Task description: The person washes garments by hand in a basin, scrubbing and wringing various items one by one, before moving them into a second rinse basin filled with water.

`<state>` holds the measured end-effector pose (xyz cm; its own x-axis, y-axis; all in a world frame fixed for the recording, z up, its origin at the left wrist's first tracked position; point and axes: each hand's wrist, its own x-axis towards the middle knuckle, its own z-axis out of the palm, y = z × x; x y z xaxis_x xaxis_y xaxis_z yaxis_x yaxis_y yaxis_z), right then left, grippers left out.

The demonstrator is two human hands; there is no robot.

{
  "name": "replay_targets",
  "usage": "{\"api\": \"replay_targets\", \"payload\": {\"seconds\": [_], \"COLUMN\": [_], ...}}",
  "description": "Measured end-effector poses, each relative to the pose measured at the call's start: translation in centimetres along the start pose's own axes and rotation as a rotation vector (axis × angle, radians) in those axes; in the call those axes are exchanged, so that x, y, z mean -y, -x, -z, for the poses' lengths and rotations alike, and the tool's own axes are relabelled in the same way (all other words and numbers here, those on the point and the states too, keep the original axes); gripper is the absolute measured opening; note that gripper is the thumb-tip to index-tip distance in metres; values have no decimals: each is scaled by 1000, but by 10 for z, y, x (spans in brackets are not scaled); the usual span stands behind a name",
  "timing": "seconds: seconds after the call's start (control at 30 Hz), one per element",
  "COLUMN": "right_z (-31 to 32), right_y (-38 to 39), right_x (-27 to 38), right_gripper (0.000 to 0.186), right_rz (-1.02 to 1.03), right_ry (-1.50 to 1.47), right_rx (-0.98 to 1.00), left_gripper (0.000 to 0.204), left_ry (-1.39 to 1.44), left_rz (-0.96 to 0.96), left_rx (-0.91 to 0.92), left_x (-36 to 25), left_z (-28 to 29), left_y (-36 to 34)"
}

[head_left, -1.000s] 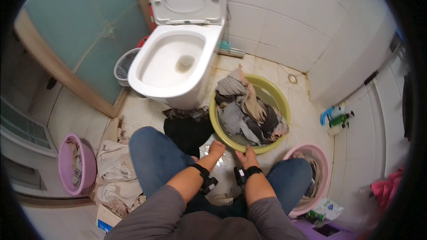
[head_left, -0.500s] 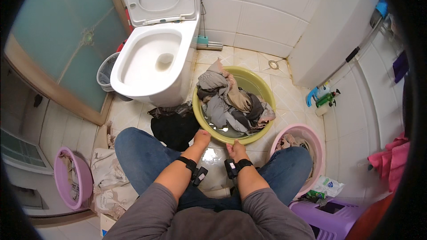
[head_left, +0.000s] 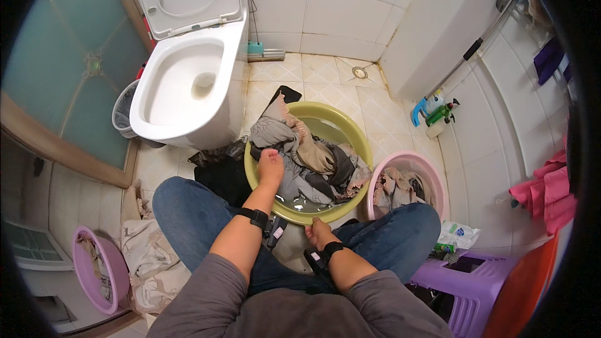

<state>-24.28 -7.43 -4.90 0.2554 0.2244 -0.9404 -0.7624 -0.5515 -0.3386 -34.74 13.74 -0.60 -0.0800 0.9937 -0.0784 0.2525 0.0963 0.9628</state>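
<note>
A person sits with knees spread before a yellow-green basin [head_left: 365, 144], which stands on the tiled floor [head_left: 394, 119] and holds water and a heaped pile of clothes [head_left: 307, 144] in grey, tan and dark tones. The pile fills the middle and left of the basin, and one tan piece with a ruffled edge rises over its far left rim. The left hand [head_left: 270, 166] is above the left part of the basin, at the edge of the pile, its fingers curled in; whether they are clamped on cloth cannot be told. The right hand [head_left: 319, 233] is at the near rim of the basin, fingers bent and drawn together against it; whether they grip the rim or only touch it cannot be told. Both wrists wear black straps with small devices. Just right of the basin stands a pink tub [head_left: 439, 189] with more clothing inside, and just left of it a black cloth [head_left: 216, 181] lies on the floor. The toilet [head_left: 231, 75], its lid raised, is beyond the basin to the left. Bottles [head_left: 443, 112] stand beyond it to the right, and a purple stool [head_left: 476, 294] is nearer the person, to its right.
</note>
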Motion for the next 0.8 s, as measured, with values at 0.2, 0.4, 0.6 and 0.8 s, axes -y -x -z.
{"api": "replay_targets", "payload": {"seconds": [0.2,0.4,0.6,0.8], "right_z": [15,-6,-29,-6], "right_y": [-4,52,44,6], "right_x": [-14,46,132,176], "right_gripper": [29,29,30,56], "right_rz": [-35,-204,936,992], "right_ry": [112,331,928,984], "right_rx": [70,194,-156,-374], "left_gripper": [28,62,101,77], "left_ry": [-176,-651,-1003,-963], "left_rz": [-178,-449,-360,-438], "left_rx": [23,128,253,395], "left_x": [-42,-73,-63,-66], "left_z": [0,10,14,-20], "left_y": [-4,-19,-77,-66]}}
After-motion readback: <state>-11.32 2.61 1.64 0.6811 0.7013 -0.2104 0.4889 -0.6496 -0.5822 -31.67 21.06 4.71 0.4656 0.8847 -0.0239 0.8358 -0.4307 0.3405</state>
